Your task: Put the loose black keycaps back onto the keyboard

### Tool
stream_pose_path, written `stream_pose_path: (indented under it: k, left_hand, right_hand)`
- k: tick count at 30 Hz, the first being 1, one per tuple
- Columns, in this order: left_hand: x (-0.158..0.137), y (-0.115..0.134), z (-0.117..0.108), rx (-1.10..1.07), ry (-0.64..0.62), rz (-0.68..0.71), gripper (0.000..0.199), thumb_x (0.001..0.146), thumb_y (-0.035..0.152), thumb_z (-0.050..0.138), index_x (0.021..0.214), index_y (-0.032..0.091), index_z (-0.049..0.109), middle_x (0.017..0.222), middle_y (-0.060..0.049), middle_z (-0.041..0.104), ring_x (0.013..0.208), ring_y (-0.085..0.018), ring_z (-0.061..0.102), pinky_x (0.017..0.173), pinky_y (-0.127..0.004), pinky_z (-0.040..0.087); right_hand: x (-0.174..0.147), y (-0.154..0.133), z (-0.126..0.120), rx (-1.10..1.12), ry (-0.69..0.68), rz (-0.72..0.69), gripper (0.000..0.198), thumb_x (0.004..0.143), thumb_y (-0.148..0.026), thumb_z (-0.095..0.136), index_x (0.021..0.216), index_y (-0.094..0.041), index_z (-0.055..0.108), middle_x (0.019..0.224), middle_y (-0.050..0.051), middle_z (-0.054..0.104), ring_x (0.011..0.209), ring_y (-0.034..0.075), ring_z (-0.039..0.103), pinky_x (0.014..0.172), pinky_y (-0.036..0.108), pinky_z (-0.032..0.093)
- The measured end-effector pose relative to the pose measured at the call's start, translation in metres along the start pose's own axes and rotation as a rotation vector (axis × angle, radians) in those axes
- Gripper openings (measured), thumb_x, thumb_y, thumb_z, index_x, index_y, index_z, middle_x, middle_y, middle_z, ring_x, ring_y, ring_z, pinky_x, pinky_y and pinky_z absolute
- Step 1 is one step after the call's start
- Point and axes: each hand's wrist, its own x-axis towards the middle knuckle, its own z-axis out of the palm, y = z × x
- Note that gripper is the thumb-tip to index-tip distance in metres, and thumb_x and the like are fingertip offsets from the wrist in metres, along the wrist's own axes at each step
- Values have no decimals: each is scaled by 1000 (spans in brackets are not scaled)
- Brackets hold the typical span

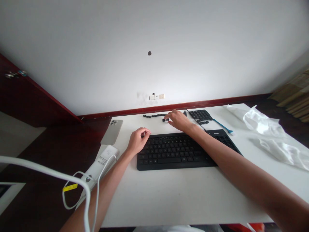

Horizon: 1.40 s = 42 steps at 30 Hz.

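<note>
near the center of the frame, the left hand (139, 140) is curling its fingers in beside the upper-left corner of the black keyboard (169, 162); they are bending close to the thumb, and i cannot tell whether they are holding anything. the keyboard is lying across the center of the frame, and the right forearm is passing over its right part. the right hand (180, 120) is reaching past the far edge, a little above center, with its thumb and fingers bending narrowly by a small pair of loose keycaps (165, 120); whether it is pinching them, i cannot tell. just behind, a row of black keycaps (154, 115) is running along the far part of the white tabletop (169, 196). right of center, a block of keycaps (200, 114) is lying flat, with a smaller keycap cluster (204, 122) sitting just below it. a blue tool (223, 126) is slanting down to the right from that block. at the right of the frame, crumpled clear plastic (263, 124) is spreading over the tabletop. left of center, a phone (111, 132) is lying with its cameras showing, and a white power strip (107, 154) is resting below it, near the left forearm. a white cable (48, 170) is curving across the lower left.
</note>
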Motion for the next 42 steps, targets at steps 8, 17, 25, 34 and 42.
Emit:
stream_pose_path:
  k: [8, 17, 25, 34, 42]
  left_hand:
    - [-1, -2, 0, 14, -3, 5, 19, 97, 26, 55, 86, 23, 71, 94, -2, 75, 86, -18, 67, 81, -30, 50]
    - [-1, -1, 0, 13, -7, -8, 19, 97, 26, 56, 87, 23, 71, 94, -1, 75, 85, -18, 67, 81, -29, 50]
    - [-1, -1, 0, 16, -4, -4, 19, 97, 27, 56, 87, 23, 72, 95, -2, 76, 86, -18, 68, 81, -29, 51]
    - [-1, 0, 0, 14, -1, 6, 19, 97, 26, 56, 86, 23, 71, 94, -2, 76, 87, -18, 68, 81, -28, 51]
    - [-1, -1, 0, 21, -2, 9, 19, 97, 27, 55, 86, 23, 71, 94, -2, 76, 85, -18, 67, 82, -29, 51]
  right_hand:
    - [0, 0, -4, 2, -45, 76, 30, 89, -12, 69, 115, -22, 79, 107, 8, 80, 101, 28, 73, 89, 35, 54]
    - [0, 1, -9, -11, -66, 83, 31, 89, -14, 68, 117, -23, 79, 105, 8, 80, 97, 27, 74, 87, 35, 55]
    - [-1, -3, -5, 62, -20, -70, 28, 92, -18, 68, 119, -18, 77, 120, 11, 76, 117, 29, 64, 100, 40, 51]
    - [-1, -9, -11, 123, -116, -64, 18, 92, -14, 66, 101, -19, 81, 103, 8, 79, 98, 24, 71, 90, 34, 53]
    - [-7, -17, -25, 72, -223, -59, 18, 88, -9, 67, 93, -19, 81, 90, 6, 80, 86, 23, 74, 81, 32, 54]
